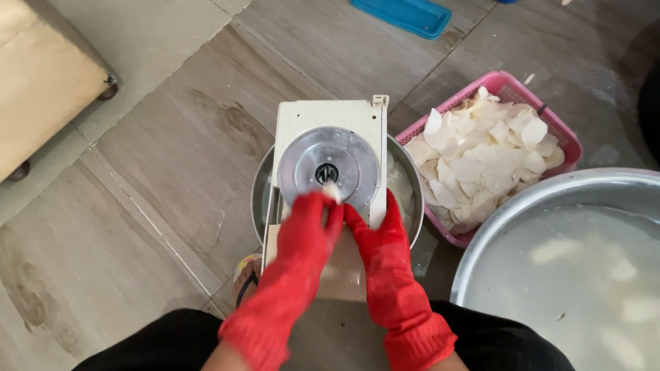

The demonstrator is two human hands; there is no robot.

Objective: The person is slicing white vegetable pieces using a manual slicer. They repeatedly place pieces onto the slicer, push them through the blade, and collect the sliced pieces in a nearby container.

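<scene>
1. Both hands had red rubber gloves on. The left hand (308, 224) was pressed up against the round metal blade disc (328, 167) of a white slicer machine (327, 145), fingers curled in around a small white piece (333, 190) held right at the disc. That piece was peeking out just above the fingertips, so the hand was closed on it, not spread.
2. The right hand (381, 240) was just beside the left one, touching the slicer's right edge. Its fingers looked stretched along that edge rather than wrapped tight, but I couldn't really tell whether it was gripping anything.
3. The slicer sat over a metal bowl (413, 192), directly ahead of both hands, with the bowl's rim showing on either side of the machine.
4. Past the right hand, up and to its right, was a pink basket (511, 89) heaped with white slices (480, 156).
5. Right of the right hand, close by, was a big steel basin (523, 190) of cloudy water with pale pieces in it. Beyond that, a black tub (655, 109) with more white slices.
6. Far ahead of the hands, a blue lid (400, 8) lay flat on the tiled floor (180, 126).
</scene>
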